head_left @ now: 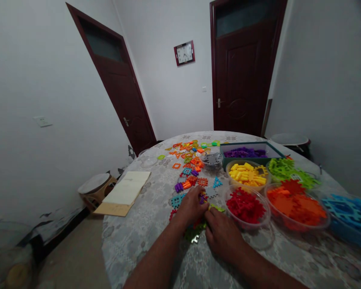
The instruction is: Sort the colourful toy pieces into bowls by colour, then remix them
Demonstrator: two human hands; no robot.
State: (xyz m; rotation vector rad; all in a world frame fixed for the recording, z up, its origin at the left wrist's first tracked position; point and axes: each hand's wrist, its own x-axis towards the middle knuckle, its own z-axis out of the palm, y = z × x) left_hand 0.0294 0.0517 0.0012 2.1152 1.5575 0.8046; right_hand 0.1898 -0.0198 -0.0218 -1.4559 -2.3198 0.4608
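My left hand (192, 206) is over the loose plastic building pieces in the middle of the table, its fingers curled down. A small purple piece (202, 198) shows at its fingertips; whether it is gripped is hidden. Close by, thumb side almost touching it, my right hand (224, 233) has its fingers bent inward over the pieces. What its fingers hold, if anything, is hidden. A yellow-green piece (218, 208) lies just beyond it. Under my wrists are dark green pieces (195, 230). Teal notched pieces (177, 200) lie to the left of my left hand.
Clear tubs hold red pieces (245, 205), orange pieces (297, 206), yellow pieces (248, 174), green pieces (295, 172) and blue pieces (351, 212). Behind them stands a box (252, 143) of purple pieces. A grey-filled tub (212, 159) and an open notebook (128, 188) are also on the table.
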